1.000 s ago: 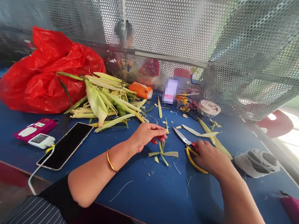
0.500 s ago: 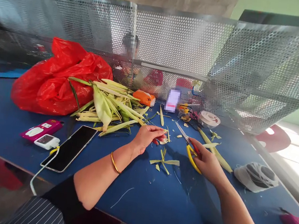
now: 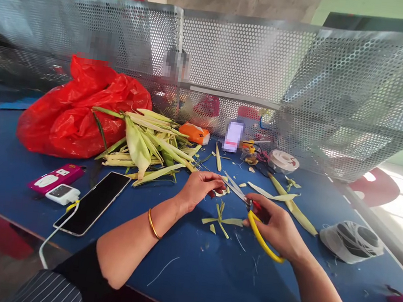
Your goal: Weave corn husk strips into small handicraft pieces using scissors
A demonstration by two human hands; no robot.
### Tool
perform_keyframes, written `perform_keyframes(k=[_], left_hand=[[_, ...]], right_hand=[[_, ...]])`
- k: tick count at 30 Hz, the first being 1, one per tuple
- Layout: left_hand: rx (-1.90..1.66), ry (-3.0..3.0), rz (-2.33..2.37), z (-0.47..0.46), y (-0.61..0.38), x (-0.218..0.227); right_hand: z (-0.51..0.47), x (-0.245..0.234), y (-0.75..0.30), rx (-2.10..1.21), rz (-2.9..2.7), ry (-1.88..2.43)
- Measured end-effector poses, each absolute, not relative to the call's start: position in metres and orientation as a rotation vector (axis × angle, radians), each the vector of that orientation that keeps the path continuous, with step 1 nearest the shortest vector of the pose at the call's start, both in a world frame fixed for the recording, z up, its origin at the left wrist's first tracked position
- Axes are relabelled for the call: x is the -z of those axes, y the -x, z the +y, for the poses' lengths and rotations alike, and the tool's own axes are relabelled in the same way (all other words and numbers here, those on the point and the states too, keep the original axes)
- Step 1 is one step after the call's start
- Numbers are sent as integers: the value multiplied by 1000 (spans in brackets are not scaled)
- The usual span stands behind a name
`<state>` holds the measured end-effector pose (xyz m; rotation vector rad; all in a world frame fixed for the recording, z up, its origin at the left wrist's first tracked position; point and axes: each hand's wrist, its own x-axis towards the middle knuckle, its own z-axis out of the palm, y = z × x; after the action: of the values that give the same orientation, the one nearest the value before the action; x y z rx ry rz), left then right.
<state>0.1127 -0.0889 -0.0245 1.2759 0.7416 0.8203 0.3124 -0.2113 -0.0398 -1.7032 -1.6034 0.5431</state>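
Observation:
My right hand [image 3: 276,225] grips scissors [image 3: 260,235] with yellow and red handles. Their blades are parted and point left, the tips right by the fingers of my left hand [image 3: 202,188]. That hand is closed in a pinch over the table; a small pale piece, seemingly corn husk, shows at its fingertips, mostly hidden. Just below lies a cross-shaped bundle of husk strips [image 3: 220,220] on the blue table [image 3: 186,263]. A heap of green corn husks [image 3: 136,150] lies behind my left hand. To the right of the scissors are a loose husk strip [image 3: 273,195] and a longer husk [image 3: 295,210].
A red plastic bag [image 3: 80,115] sits behind the husks. At left are a phone [image 3: 96,204], a white charger [image 3: 62,194] and a purple pack [image 3: 54,179]. A tape roll [image 3: 284,161] and thread spool [image 3: 351,241] stand right. A perforated metal screen [image 3: 237,51] borders the back.
My right hand has turned the scissors, and the blades have moved left and down to my left fingertips, opening. The husk strip near my right hand now lies free. My left hand stays nearly in place.

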Motion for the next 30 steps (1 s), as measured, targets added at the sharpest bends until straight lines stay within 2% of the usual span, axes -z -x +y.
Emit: perform_keyframes(k=[23, 26, 30], left_hand=[[-777, -1328, 739, -90, -114, 27], [-757, -1266, 759, -90, -114, 26], [-676, -1077, 744, -89, -111, 24]], right_hand=[[-212, 42, -314, -611, -1671, 1652], [-210, 43, -314, -486, -1669, 1773], [-209, 42, -321, -67, -1669, 2234]])
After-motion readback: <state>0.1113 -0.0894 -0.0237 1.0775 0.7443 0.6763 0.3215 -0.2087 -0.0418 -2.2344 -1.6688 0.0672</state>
